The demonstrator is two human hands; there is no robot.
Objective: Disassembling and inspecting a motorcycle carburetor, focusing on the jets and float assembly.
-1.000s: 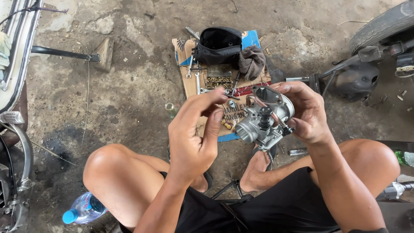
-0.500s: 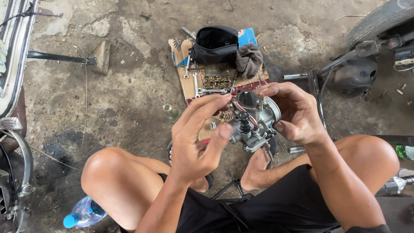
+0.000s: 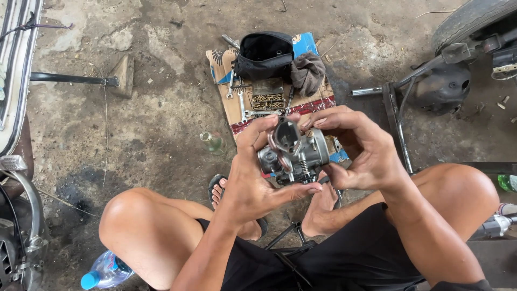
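A grey metal carburetor [image 3: 295, 153] with a round bore, a spring and a copper-coloured ring is held up between my knees. My left hand [image 3: 253, 178] cups it from below and the left, thumb under its body and fingers over its top. My right hand [image 3: 358, 151] grips its right side, with fingertips on the upper rim. Behind it on the concrete floor lies a piece of cardboard [image 3: 237, 108] with wrenches [image 3: 237, 94], a tray of small brass parts [image 3: 267, 101], a black pouch [image 3: 264, 54] and a dark rag [image 3: 308, 71].
A motorcycle wheel and frame [image 3: 463, 32] stand at the upper right. Another vehicle's body and stand [image 3: 70, 80] are at the left. A small glass bottle [image 3: 212, 141] lies on the floor, a plastic water bottle [image 3: 105, 271] sits by my left thigh, and a green bottle [image 3: 506, 182] at the right.
Both hands have brought the carburetor lower and closer and turned it. My left hand went from touching its side with fingertips to cupping it from beneath.
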